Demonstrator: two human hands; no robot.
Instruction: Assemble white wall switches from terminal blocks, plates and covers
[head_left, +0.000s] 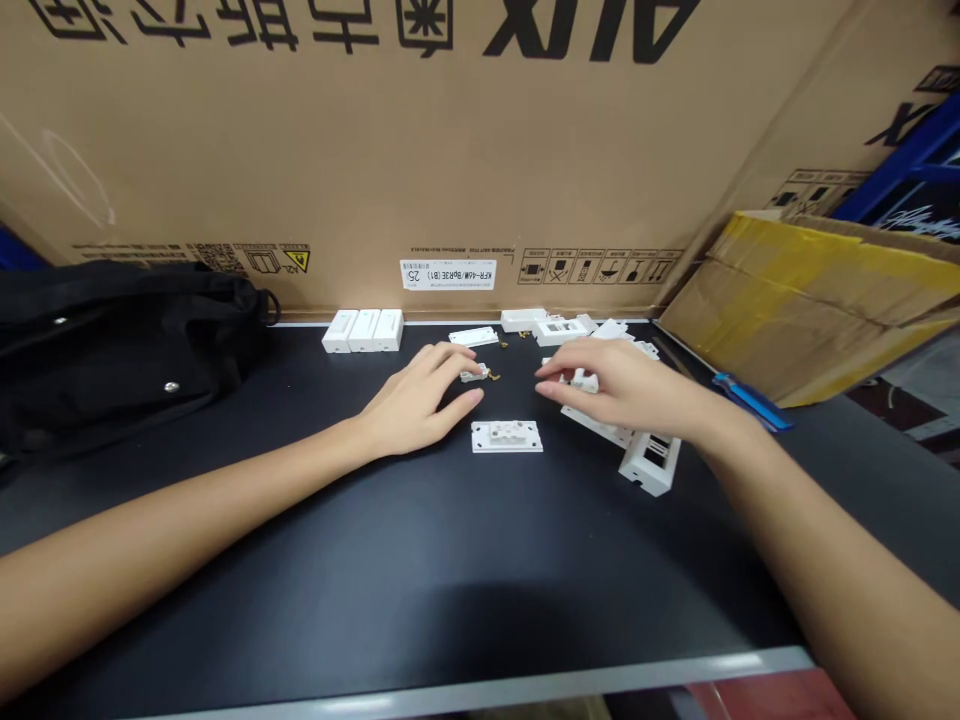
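My left hand (pixel 424 400) reaches in over the dark table, thumb and fingers apart. Its fingertips are at a small white plastic part with brass-coloured bits (pixel 474 374); whether they press on it I cannot tell. My right hand (pixel 622 385) curls around a small white plastic piece (pixel 585 381), visible between thumb and fingers. Between the hands, a flat white base plate (pixel 507 437) lies with a raised block in its middle. Under and beside my right hand are a white strip (pixel 596 428) and a white rectangular housing with openings (pixel 649 463), both partly covered.
Three white boxes (pixel 364 331) stand in a row at the back. Farther right lie a white plate (pixel 472 337), small brass pieces (pixel 524 335) and white housings (pixel 561 330). A black bag (pixel 135 345) sits left; a blue-handled tool (pixel 750 400) lies right, beside a taped carton (pixel 810 300).
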